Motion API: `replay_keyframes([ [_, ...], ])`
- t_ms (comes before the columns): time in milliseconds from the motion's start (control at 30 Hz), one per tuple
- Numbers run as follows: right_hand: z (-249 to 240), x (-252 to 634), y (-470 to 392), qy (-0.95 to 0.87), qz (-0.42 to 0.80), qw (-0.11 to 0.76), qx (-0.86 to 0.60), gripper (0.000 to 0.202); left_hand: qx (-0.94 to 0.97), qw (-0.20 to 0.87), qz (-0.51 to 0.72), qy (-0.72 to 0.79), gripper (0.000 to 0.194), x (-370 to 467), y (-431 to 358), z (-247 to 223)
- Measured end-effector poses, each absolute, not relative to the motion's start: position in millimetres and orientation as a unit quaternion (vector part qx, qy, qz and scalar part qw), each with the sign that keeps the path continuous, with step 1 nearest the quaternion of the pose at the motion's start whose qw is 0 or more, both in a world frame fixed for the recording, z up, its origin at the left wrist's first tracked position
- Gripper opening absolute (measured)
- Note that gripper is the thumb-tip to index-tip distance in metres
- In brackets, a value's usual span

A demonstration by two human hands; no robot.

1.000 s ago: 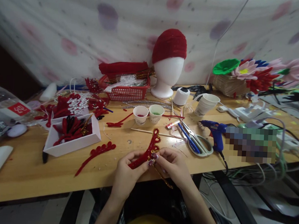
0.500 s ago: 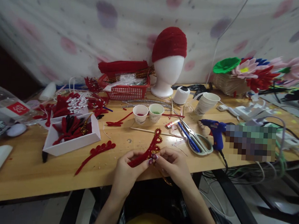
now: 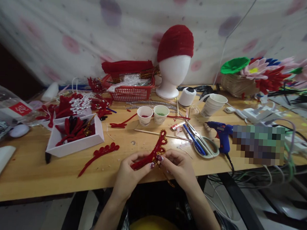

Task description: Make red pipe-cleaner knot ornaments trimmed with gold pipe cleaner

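Note:
Above the table's front edge, my left hand [image 3: 131, 172] is closed around a red fuzzy pipe-cleaner piece [image 3: 155, 149] with a looped, scalloped edge trimmed in gold. My right hand [image 3: 179, 166] pinches a gold tinsel cord [image 3: 169, 181] against that edge; the cord's loose end dangles below the fingers. The thumbs nearly meet at the lower loops, and the fingers behind the piece are partly hidden. A similar red scalloped piece without gold [image 3: 100, 155] lies on the table to the left.
A white box [image 3: 76, 148] of red and black pieces stands left. Two paper cups [image 3: 144, 116] hold red and green bits. Scissors [image 3: 205, 147], a blue pen [image 3: 194, 140] and a blue glue gun [image 3: 221, 134] lie right. Behind stand a red basket [image 3: 130, 93] and a foam head [image 3: 173, 73].
The thumbs have shifted slightly left along the looped edge, and the dangling gold end has swung a little. The red piece stays in my left hand.

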State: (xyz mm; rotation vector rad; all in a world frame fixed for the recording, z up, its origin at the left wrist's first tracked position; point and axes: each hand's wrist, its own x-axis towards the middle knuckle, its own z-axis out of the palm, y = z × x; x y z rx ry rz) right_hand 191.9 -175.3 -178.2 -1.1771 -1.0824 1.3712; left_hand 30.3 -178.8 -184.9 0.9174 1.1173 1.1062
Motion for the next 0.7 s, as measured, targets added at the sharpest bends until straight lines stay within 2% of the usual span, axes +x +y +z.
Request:
replay_keyframes([
  [200,-178.7,192.4,-175.1,-0.459,0.572,0.485,-0.478,0.044,0.426,0.617,0.453,0.483,0.024,28.0,-175.3,-181.6],
  [500,-179.5,194.4,-178.3,-0.492,0.565,0.468,-0.469,0.04,0.471,0.616,0.416,0.475,0.007,27.8,-173.0,-174.8],
  [700,-178.0,196.0,-177.8,-0.497,0.556,0.47,-0.473,0.04,0.479,0.641,0.395,0.451,0.012,22.7,-171.5,-173.1],
])
